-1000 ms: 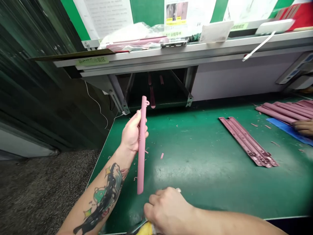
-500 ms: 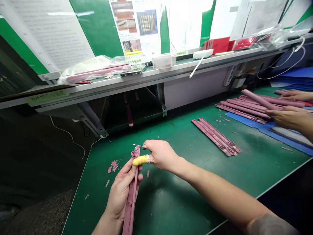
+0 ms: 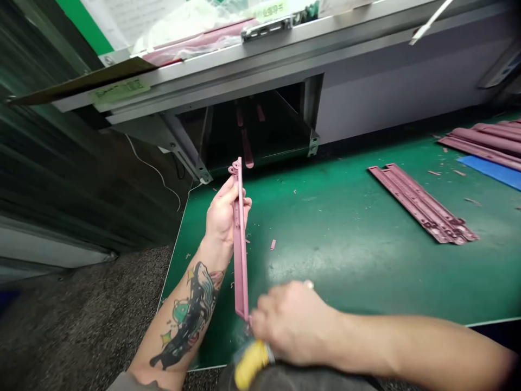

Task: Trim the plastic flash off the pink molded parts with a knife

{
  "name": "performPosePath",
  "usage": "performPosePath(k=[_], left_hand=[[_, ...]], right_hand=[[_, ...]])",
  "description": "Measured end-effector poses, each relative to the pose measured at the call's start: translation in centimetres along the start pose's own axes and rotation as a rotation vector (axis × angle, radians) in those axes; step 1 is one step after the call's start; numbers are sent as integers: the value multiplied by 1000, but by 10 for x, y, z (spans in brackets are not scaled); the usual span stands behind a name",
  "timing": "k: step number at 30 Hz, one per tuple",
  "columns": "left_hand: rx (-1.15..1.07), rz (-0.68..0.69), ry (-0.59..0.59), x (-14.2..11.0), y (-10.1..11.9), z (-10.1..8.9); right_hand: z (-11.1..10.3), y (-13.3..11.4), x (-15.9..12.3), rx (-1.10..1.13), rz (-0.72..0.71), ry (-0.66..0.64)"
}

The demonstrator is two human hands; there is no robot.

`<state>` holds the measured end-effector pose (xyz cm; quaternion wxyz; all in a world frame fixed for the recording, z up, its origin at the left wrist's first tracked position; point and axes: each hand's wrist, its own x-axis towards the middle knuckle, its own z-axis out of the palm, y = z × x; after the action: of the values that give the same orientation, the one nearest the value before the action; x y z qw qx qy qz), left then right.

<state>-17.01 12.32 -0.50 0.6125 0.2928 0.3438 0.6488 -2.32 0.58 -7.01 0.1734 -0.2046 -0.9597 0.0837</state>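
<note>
A long pink plastic strip [image 3: 241, 255] with a moulded channel and small loops at its far end stands tilted over the green table. My left hand [image 3: 223, 212] is wrapped round its upper part, fingers closed. At the strip's near end is my right hand [image 3: 291, 323], smeared by motion, its fingers curled in. A yellow finger cover [image 3: 253, 365] is on the thumb side of that hand. Whatever the right fingers grip is hidden or too blurred to name.
Several matching strips [image 3: 423, 203] lie side by side on the green table [image 3: 334, 260]. More pink pieces [image 3: 488, 142] are piled at the far right by a blue sheet [image 3: 494, 171]. Pink scraps [image 3: 273, 245] are scattered about. A metal-edged shelf [image 3: 228, 68] overhangs the back.
The view has swung down and left. My right hand has moved from the strip's far end to its near end, and the thin metal tool it held no longer shows. My left hand still holds the strip.
</note>
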Motion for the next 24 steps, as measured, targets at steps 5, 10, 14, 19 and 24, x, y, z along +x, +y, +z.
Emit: performPosePath(k=[5,10,14,19,24], left_hand=[[-80,-91,9,-15,0,-4],[-121,-258,16,-62,-24,1],[-183,-314,56,-81,-29,2],[-163,-325,52,-85,-28,1],[-152,-280,64,-94,-27,-4]], right_hand=[[-13,43,3,254,206,274],[-61,94,31,144,490,482],[-64,93,33,59,517,433],[-61,79,27,-66,487,342],[-74,70,20,-14,269,164]])
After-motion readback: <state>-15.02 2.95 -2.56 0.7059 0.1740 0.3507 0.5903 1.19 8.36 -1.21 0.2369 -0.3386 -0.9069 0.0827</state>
